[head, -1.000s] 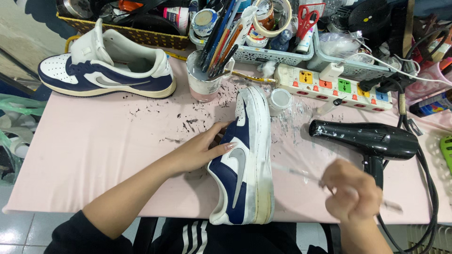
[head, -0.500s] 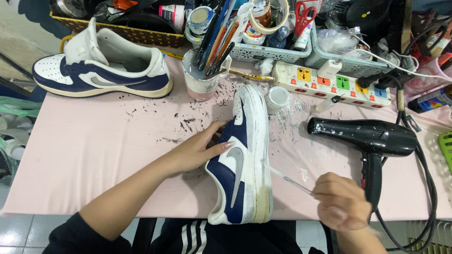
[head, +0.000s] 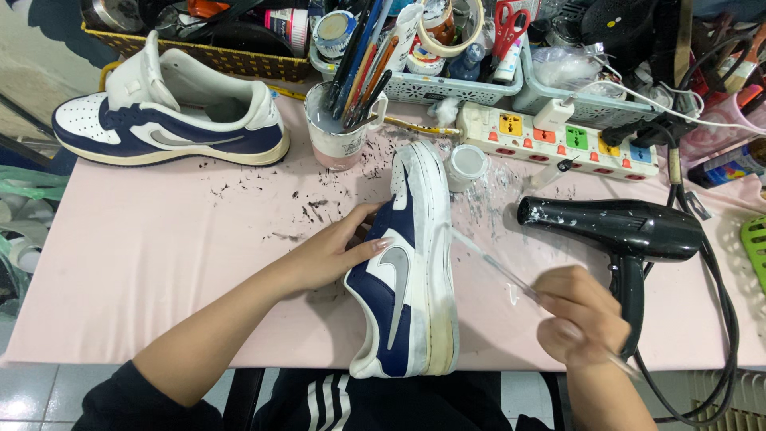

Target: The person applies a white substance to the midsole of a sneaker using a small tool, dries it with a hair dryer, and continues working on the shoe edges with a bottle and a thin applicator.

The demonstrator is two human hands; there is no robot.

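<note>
Navy-and-white sneaker (head: pixel 408 271): lying on its side on the pink table (head: pixel 159 271), sole edge facing right, near the table's front edge. Left hand (head: pixel 335 251): fingers spread loosely, pressing the shoe's upper. Right hand (head: pixel 582 315): closed around a thin clear-handled paintbrush (head: pixel 499 267), tip touching the midsole. Black hair dryer (head: pixel 614 231): just beside that hand. Matching sneaker (head: pixel 171 120): upright, far left.
</note>
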